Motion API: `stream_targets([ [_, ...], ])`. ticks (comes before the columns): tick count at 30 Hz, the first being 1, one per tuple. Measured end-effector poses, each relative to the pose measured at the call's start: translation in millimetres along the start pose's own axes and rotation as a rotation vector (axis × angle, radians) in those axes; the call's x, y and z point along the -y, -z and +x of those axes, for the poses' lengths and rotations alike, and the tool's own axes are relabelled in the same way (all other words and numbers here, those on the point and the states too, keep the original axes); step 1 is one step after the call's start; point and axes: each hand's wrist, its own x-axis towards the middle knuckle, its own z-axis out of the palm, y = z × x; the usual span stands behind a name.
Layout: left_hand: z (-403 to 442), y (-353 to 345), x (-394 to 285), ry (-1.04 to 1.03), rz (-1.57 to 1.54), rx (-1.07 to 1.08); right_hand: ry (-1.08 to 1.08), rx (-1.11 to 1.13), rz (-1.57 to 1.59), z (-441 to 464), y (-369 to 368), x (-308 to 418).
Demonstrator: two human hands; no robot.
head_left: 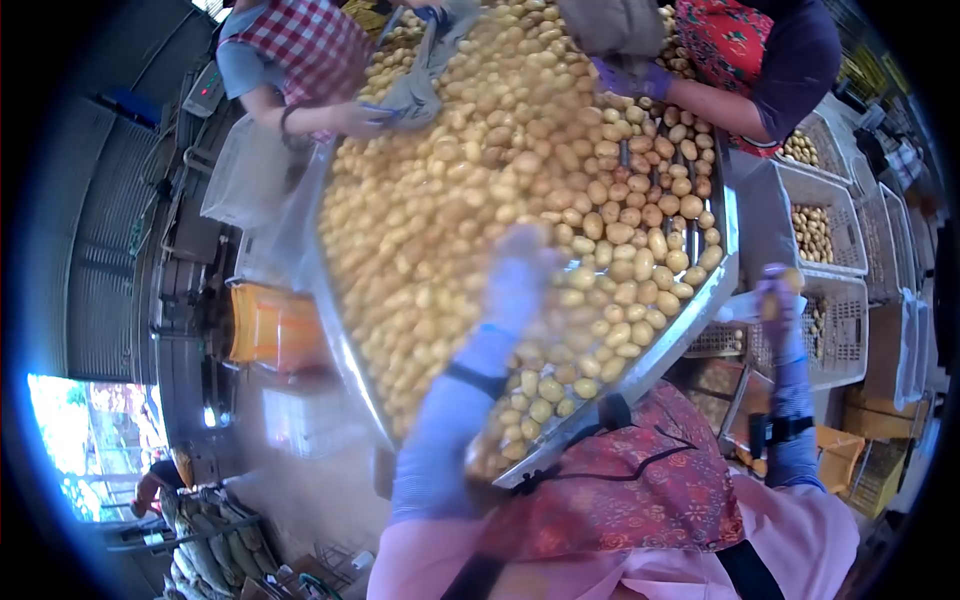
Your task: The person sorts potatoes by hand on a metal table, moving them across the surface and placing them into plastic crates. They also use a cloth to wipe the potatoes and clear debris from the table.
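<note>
A broad metal-rimmed sorting table (pixel 722 250) is heaped with small yellow-brown potatoes (pixel 560 210). My left hand (pixel 520 265) hangs over or touches the middle of the heap. Motion smears its fingers, and whether it holds anything does not show. Beyond the table's right edge, my right hand (pixel 776 300) is closed around a potato (pixel 792 279). This hand is above a white plastic crate (pixel 850 330) with some potatoes inside. Both forearms wear light blue sleeves with dark wristbands.
Across the table, one person's hand (pixel 365 118) holds a grey cloth (pixel 415 95); another person's purple-gloved hand (pixel 635 78) rests near the potatoes. More crates (pixel 835 255) with potatoes stand on the right. An orange crate (pixel 275 325) sits left of the table.
</note>
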Motion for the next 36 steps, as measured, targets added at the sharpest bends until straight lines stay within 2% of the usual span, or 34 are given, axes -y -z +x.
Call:
stream_targets([
  [1,-3.9,0.0,34.9,0.342,0.197,0.019,0.089,-0.001,-0.059,20.7,63.3,18.3],
  [2,0.6,17.3,72.2,0.462,0.223,0.256,0.172,0.057,-0.032,43.0,126.3,34.8],
  [3,-17.2,14.0,97.9,0.322,0.272,0.098,0.350,-0.308,-0.515,25.1,119.0,67.7],
  [4,-19.1,12.4,112.4,0.620,0.168,0.307,0.449,-0.426,-0.727,14.6,132.0,85.5],
  [5,-9.4,17.5,102.9,0.605,0.305,0.381,0.454,-0.518,-0.750,9.2,137.5,96.0],
  [6,-11.0,7.4,109.2,0.584,0.356,0.341,0.456,-0.610,-0.770,2.7,142.5,107.0],
  [7,-13.9,0.9,116.2,0.574,0.420,0.309,0.394,-0.543,-0.572,4.2,138.8,91.4],
  [8,-13.1,3.9,117.1,0.598,0.348,0.386,0.327,-0.496,-0.374,5.4,135.2,76.2],
  [10,-3.1,16.0,120.2,0.661,0.222,0.520,0.159,-0.414,-0.518,0.1,64.2,48.1],
  [11,-1.3,18.5,124.2,0.639,0.199,0.503,0.087,-0.222,-0.213,-26.6,-5.5,54.7],
  [13,-13.1,19.4,126.3,0.602,0.148,0.485,-0.197,0.133,0.445,-34.1,-20.7,-13.9],
  [14,-20.2,23.3,116.0,0.665,0.069,0.365,-0.369,0.235,0.797,-38.1,-29.4,-48.5],
  [15,-21.6,29.0,93.9,0.717,-0.014,0.242,-0.371,0.243,0.668,-52.4,-60.8,-34.1],
  [16,-14.7,31.4,69.3,0.761,-0.101,0.130,-0.379,0.380,0.777,-56.9,-73.9,-33.4],
  [17,-8.6,28.9,42.8,0.679,-0.217,0.045,-0.376,0.491,0.812,-54.1,-76.3,-54.3],
  [18,-9.0,24.9,11.8,0.608,-0.336,-0.038,-0.507,0.363,0.734,-51.1,-86.7,-63.5],
  [21,-10.7,-8.5,-108.1,0.281,-0.483,0.214,-0.726,0.220,0.831,-63.7,-118.2,-40.9],
  [22,-4.2,-14.8,-141.8,-0.133,-0.065,0.252,-0.761,0.368,1.094,-62.3,-111.8,-50.5],
  [23,-1.6,-13.9,-176.7,-0.303,0.051,0.275,-0.779,0.520,1.357,-57.6,-100.5,-70.0],
  [25,-12.2,-32.4,-193.0,-0.276,-0.152,0.358,-0.703,0.551,1.430,-65.7,-71.9,-69.2],
  [27,-33.7,-30.2,-179.8,-0.314,-0.242,0.372,-0.583,0.287,1.054,-91.2,-21.8,-43.0],
  [28,-43.7,-15.9,-170.4,-0.260,-0.199,0.425,-0.336,0.258,0.832,-107.9,9.2,-18.3],
  [30,-68.8,14.4,-134.7,-0.121,-0.113,0.439,-0.189,-0.110,0.692,-126.8,84.9,20.3],
  [31,-112.6,14.3,-92.3,-0.088,0.153,0.280,-0.096,-0.238,0.584,-130.7,128.7,36.2],
  [32,-137.5,34.2,-69.0,0.137,0.123,0.278,0.015,-0.376,0.434,-144.5,177.4,49.4],
  [33,-144.4,61.8,-63.1,0.206,0.273,0.300,0.102,-0.522,0.248,-159.2,225.5,57.2],
  [34,-170.6,61.8,-27.9,0.289,0.578,0.187,0.166,-0.676,0.006,-172.7,276.0,56.2],
  [36,-219.5,50.1,19.8,0.685,0.308,0.086,0.225,-0.945,-0.607,-184.8,372.8,46.0],
])
